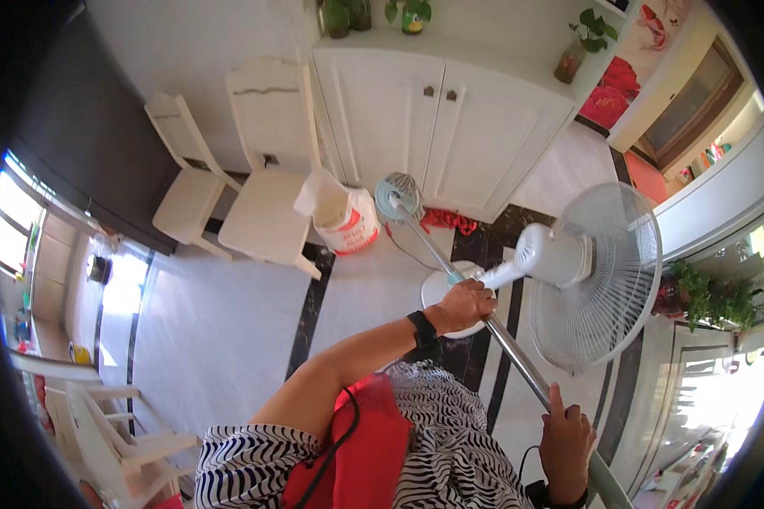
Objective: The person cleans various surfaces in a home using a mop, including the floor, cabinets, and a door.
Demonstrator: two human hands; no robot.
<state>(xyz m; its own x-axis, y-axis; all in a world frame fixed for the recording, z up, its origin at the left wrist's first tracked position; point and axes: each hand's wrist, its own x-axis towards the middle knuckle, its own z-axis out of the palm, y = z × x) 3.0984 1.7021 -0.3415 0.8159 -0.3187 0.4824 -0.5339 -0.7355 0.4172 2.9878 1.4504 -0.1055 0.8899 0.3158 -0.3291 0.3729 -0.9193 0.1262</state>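
A spin mop with a metal pole point(512, 348) runs slantwise across the view. My left hand point(463, 308) is wrapped around the pole at its middle, just below a pale green collar. Lower right, my right hand point(565, 439) grips the pole near its green handle end, with the index finger stretched along it. The round mop head point(398, 194), pale green with grey strands, is tilted up in front of the white cabinet doors point(382, 121). Part of the pole crosses in front of the base of a white pedestal fan point(554, 254).
A white bucket with red print point(350, 229), lined with a bag, stands left of the mop head. Two white chairs point(267, 223) are along the wall. Red cloth point(449, 221) lies by the cabinet foot, near a thin cord. Another white chair point(140, 448) stands lower left.
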